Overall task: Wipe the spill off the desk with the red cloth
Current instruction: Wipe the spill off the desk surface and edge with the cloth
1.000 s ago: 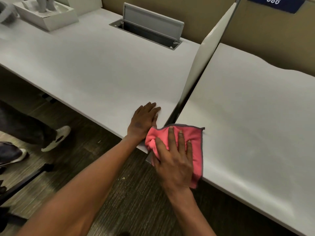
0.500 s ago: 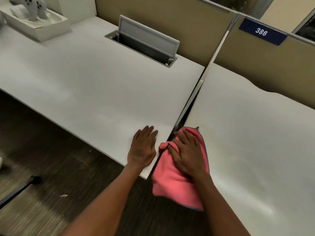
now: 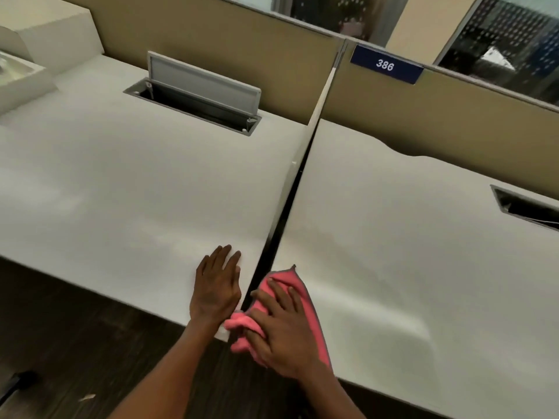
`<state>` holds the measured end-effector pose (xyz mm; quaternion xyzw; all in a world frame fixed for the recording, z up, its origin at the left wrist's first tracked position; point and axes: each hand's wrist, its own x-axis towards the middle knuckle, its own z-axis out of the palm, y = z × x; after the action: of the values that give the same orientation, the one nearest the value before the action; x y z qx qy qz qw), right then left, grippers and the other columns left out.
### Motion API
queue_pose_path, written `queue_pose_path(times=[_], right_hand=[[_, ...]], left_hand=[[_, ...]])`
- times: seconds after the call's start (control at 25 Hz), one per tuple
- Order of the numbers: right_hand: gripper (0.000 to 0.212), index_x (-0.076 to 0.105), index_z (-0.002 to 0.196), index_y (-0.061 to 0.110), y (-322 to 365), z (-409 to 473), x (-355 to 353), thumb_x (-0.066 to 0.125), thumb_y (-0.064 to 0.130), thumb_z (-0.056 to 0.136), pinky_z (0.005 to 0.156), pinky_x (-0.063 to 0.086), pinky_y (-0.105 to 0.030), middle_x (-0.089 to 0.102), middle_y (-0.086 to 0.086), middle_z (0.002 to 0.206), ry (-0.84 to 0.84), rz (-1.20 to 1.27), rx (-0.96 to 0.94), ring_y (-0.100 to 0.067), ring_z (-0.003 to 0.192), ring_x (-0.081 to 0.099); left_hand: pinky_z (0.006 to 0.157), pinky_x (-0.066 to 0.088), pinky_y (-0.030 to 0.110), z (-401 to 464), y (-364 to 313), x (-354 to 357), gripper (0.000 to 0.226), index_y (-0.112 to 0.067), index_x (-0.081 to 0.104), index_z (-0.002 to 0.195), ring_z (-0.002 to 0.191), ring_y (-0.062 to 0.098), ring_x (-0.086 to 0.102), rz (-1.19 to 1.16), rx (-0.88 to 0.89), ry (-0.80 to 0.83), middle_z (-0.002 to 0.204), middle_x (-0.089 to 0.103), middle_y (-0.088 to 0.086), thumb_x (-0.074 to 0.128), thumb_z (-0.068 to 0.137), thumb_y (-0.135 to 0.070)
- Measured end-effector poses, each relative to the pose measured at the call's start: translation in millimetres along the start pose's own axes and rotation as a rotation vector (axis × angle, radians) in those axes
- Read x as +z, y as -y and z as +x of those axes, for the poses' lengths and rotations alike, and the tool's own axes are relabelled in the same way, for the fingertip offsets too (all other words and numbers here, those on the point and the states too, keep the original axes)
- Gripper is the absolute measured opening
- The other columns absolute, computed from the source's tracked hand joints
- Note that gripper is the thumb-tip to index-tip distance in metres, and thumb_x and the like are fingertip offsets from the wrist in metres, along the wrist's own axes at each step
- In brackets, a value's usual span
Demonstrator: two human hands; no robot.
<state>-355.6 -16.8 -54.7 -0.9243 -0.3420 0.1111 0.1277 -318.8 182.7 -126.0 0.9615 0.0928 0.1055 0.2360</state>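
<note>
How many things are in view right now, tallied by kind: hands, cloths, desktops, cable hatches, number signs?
Hands: 2, the left hand and right hand
Red cloth: 1
Desktops: 2, left desk and right desk
Cable hatches: 2, one open, one at the frame's edge
Number sign 386: 1
Total: 8

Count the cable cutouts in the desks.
2. One with its grey flap raised sits at the back of the left desk; the other is at the right desk's far edge, cut off by the frame. More may lie outside the view.
</note>
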Motion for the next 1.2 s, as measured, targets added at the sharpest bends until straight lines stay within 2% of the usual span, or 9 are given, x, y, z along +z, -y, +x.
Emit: queue_pose_path(times=[0.16,0.24,0.36,0.52,0.64,0.76,0.96,1.12,1.2], right_hand=[[0.049,0.065,0.131,0.034,-42,43,-20,0.033,0.058,0.103,0.125,0.008,-0.05,0.048,0.004,0.155,-0.051,-0.055,-0.039,-0.026,0.155,0.023],[0.052,0.068,0.127,0.032,-57,69,-31,0.032,0.058,0.1,0.125,0.013,-0.052,0.05,0.005,0.153,-0.072,-0.067,0.029,-0.026,0.154,0.024],[0.055,0.066,0.13,0.034,-53,78,-33,0.028,0.059,0.098,0.127,0.01,-0.054,0.049,0.003,0.154,-0.055,-0.079,0.047,-0.028,0.156,0.02],[0.053,0.067,0.127,0.036,-16,26,-16,0.029,0.062,0.1,0.127,0.0,-0.051,0.057,0.001,0.147,-0.016,-0.022,-0.088,-0.028,0.156,0.021],[0.041,0.062,0.127,0.04,-2,-2,-9,0.035,0.059,0.102,0.126,0.0,-0.054,0.061,0.0,0.141,0.001,0.013,-0.225,-0.031,0.154,0.028],[0.036,0.06,0.128,0.04,-9,-22,-5,0.043,0.052,0.099,0.124,0.008,-0.065,0.051,-0.002,0.153,0.079,-0.037,-0.411,-0.033,0.157,0.019],[0.048,0.048,0.147,0.04,-40,-65,-3,0.045,0.044,0.099,0.127,-0.009,-0.052,0.02,0.008,0.171,0.088,0.002,-0.443,-0.021,0.16,-0.003],[0.045,0.047,0.148,0.043,-90,-113,-10,0.038,0.053,0.105,0.124,0.012,-0.051,0.026,0.013,0.169,-0.001,0.052,-0.321,-0.018,0.16,0.007],[0.035,0.051,0.14,0.05,-98,-131,-24,0.043,0.044,0.107,0.123,0.019,-0.046,0.034,0.02,0.164,-0.106,0.216,-0.275,-0.012,0.158,0.018]], left_hand=[[0.12,0.026,0.044,0,2,-5,0.055,-0.021,0.056,0.143,0.146,0.024,0.038,-0.027,0.006,0.064,0.154,0.049,0.006,0.028,0.098,-0.038],[0.121,0.023,0.041,3,7,-7,0.059,-0.022,0.054,0.145,0.148,0.024,0.035,-0.08,0.018,0.116,0.156,0.046,0.004,0.024,0.098,-0.042],[0.122,0.016,0.037,10,8,-15,0.063,-0.021,0.051,0.147,0.152,0.024,0.028,-0.147,-0.032,0.211,0.16,0.04,0.003,0.022,0.097,-0.047],[0.125,0.007,0.039,17,-12,-26,0.044,-0.018,0.047,0.15,0.155,0.021,0.016,-0.171,-0.164,0.317,0.165,0.03,0.003,0.037,0.107,-0.023],[0.125,0.012,0.039,15,-27,-32,0.042,-0.018,0.05,0.148,0.156,0.021,0.016,-0.207,-0.264,0.361,0.166,0.027,0.003,0.038,0.107,-0.02],[0.123,0.021,0.036,-8,-44,-42,0.039,-0.019,0.055,0.144,0.152,0.02,0.027,-0.321,-0.368,0.302,0.162,0.036,0.005,0.041,0.107,-0.023],[0.116,0.038,0.042,-80,-67,-59,0.034,-0.022,0.059,0.137,0.137,0.021,0.048,-0.469,-0.476,0.131,0.146,0.055,0.003,0.048,0.106,-0.026],[0.104,0.05,0.038,-130,-101,-69,0.03,-0.02,0.062,0.132,0.123,0.013,0.057,-0.575,-0.45,-0.024,0.132,0.062,-0.003,0.052,0.104,-0.022],[0.099,0.051,0.033,-143,-122,-75,0.03,-0.023,0.063,0.132,0.119,0.005,0.058,-0.587,-0.401,-0.099,0.127,0.063,-0.008,0.052,0.104,-0.024]])
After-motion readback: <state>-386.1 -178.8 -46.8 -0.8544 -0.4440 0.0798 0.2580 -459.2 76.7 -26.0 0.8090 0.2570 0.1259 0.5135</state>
